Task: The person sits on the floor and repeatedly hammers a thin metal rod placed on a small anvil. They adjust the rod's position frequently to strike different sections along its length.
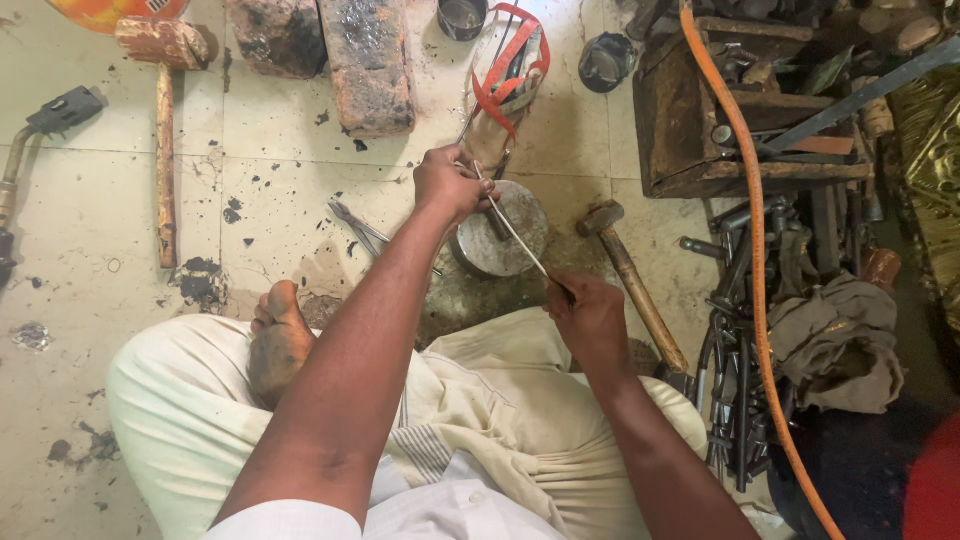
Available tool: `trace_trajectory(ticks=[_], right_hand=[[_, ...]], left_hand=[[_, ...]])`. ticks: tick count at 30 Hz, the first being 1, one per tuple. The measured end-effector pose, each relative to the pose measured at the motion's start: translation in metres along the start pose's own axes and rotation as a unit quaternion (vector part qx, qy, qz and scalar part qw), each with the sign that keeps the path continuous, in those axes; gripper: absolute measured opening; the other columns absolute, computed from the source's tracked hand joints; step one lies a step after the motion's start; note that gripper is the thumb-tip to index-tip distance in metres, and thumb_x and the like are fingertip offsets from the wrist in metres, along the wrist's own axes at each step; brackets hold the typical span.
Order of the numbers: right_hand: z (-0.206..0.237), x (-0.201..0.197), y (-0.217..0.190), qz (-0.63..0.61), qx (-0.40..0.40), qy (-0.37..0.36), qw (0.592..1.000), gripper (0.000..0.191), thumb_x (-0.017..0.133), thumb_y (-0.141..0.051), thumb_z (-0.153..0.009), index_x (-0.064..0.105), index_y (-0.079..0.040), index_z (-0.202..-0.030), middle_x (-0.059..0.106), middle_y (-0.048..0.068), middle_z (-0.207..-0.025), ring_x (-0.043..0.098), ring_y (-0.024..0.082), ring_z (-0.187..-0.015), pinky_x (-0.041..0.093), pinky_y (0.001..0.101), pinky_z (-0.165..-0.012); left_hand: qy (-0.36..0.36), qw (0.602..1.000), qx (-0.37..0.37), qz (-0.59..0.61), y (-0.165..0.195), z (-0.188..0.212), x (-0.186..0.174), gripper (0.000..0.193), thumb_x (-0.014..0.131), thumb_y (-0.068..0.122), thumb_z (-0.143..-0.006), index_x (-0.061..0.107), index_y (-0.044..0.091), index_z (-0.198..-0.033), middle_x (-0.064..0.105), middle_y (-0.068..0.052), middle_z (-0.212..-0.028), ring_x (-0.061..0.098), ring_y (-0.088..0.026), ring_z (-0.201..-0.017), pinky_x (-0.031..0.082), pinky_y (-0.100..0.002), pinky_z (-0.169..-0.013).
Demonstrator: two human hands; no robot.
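Head view: both hands (455,185) (590,315) clamp a thin metal rod (515,232) over a round tin (500,240); wooden box (690,120) holds tools.

Soiled pale tiled floor (80,210), wooden mallet (165,130) at left, two bricks (330,50) at top, round metal block (500,240) at centre, hammer (630,280) beside it, wooden toolbox (690,130) at right, torch (40,140) at left edge

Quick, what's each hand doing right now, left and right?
Left hand: closed, gripping the upper end of a thin metal rod.
Right hand: closed on the rod's lower end.
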State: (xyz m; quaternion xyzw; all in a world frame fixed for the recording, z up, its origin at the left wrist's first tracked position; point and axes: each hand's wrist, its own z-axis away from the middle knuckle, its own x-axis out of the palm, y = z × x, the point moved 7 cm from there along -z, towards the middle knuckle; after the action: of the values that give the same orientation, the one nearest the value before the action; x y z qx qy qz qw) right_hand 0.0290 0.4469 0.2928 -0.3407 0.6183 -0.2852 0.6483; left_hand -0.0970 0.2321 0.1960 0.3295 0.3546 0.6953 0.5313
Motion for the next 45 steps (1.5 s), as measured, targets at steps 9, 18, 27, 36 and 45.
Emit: trace_trajectory(ticks=[9,18,27,36,45], right_hand=[[-0.058,-0.050,0.121,0.376,0.022,-0.059,0.925,0.058,0.074,-0.026,-0.086,0.061,0.000,-0.135,0.064,0.028,-0.123,0.065,0.050,-0.100,0.054,0.0521,-0.084],[-0.072,-0.057,0.127,0.132,0.164,-0.063,0.975,0.053,0.061,-0.020,-0.100,0.052,-0.011,-0.151,0.070,0.027,-0.097,0.067,0.049,-0.085,0.053,0.0510,-0.073],[-0.041,-0.010,-0.023,0.180,-0.228,-0.075,0.954,0.058,0.065,-0.019,-0.103,0.046,-0.011,-0.157,0.070,0.022,-0.122,0.070,0.037,-0.104,0.059,0.0451,-0.084],[-0.036,-0.061,-0.062,0.129,-0.207,0.077,0.967,0.051,0.061,-0.012,-0.106,0.046,-0.003,-0.153,0.071,0.018,-0.128,0.074,0.024,-0.097,0.060,0.0356,-0.082],[-0.053,-0.034,-0.025,0.186,-0.076,-0.065,0.978,0.059,0.064,-0.008,-0.099,0.048,-0.012,-0.156,0.072,0.018,-0.103,0.071,0.033,-0.091,0.060,0.0381,-0.080]], left_hand=[[-0.039,0.998,0.046,0.020,-0.002,-0.009,0.002,0.015,0.070,-0.012,-0.086,0.065,-0.004,-0.098,0.075,-0.011,-0.086,0.081,-0.023,-0.077,0.068,-0.029,-0.058],[-0.019,0.995,0.078,0.064,-0.005,-0.020,0.003,0.014,0.070,-0.011,-0.086,0.070,-0.004,-0.098,0.075,-0.011,-0.082,0.079,-0.021,-0.073,0.066,-0.027,-0.059],[0.084,0.966,0.190,-0.154,0.006,-0.013,-0.007,0.021,0.089,0.006,-0.073,0.079,0.002,-0.091,0.078,-0.007,-0.076,0.075,-0.017,-0.067,0.059,-0.029,-0.061],[0.020,0.990,0.137,-0.025,-0.007,-0.023,0.001,0.010,0.077,0.008,-0.081,0.075,0.001,-0.089,0.080,-0.005,-0.077,0.082,-0.013,-0.071,0.064,-0.027,-0.062],[0.061,0.974,0.194,-0.105,0.010,-0.015,0.005,0.015,0.079,0.002,-0.078,0.076,0.000,-0.093,0.078,-0.008,-0.074,0.080,-0.017,-0.068,0.064,-0.028,-0.063]])
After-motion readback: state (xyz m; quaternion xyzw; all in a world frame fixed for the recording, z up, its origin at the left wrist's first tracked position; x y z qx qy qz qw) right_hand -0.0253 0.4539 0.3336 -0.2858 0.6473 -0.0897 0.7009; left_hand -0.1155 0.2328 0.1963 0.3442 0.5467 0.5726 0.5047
